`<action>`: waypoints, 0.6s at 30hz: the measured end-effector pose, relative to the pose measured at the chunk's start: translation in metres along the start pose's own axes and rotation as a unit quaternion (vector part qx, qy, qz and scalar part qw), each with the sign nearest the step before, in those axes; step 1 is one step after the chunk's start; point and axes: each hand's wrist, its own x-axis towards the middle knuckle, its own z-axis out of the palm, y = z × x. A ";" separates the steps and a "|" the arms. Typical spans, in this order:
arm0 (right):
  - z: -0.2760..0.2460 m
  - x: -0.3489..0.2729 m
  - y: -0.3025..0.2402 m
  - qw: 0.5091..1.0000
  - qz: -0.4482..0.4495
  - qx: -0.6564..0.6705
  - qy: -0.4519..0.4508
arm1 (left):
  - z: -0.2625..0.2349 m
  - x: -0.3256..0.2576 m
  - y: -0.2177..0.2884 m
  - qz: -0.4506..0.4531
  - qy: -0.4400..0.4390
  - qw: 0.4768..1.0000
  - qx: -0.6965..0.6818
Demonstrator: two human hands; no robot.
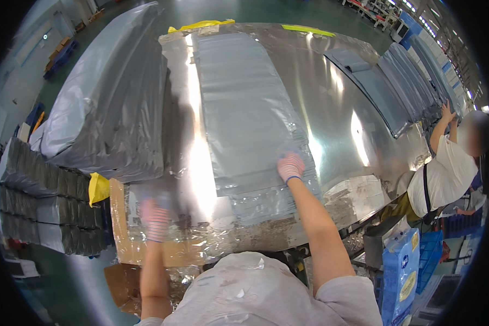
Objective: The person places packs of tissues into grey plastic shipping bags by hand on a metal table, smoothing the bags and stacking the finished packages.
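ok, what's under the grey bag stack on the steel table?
The grey bag stack lies on the shiny steel table; clear plastic film pokes out at its near end. The right hand presses on top. What is beneath the middle is covered.

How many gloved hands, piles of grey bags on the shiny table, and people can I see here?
Gloved hands of the person filming: 2, left hand and right hand
Piles of grey bags on the steel table: 2, middle pile and far pile
Co-workers: 1, co-worker
Total: 5
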 end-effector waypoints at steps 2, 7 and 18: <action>-0.001 0.014 0.047 0.996 0.086 0.036 -0.015 | 0.068 -0.026 0.082 0.070 -0.128 0.989 0.020; 0.039 0.027 0.076 0.990 -0.069 0.119 -0.030 | 0.175 0.033 0.196 0.073 -0.197 0.974 0.085; -0.140 0.022 0.254 0.940 -0.144 0.210 0.226 | 0.282 0.166 0.259 0.065 -0.188 0.960 0.199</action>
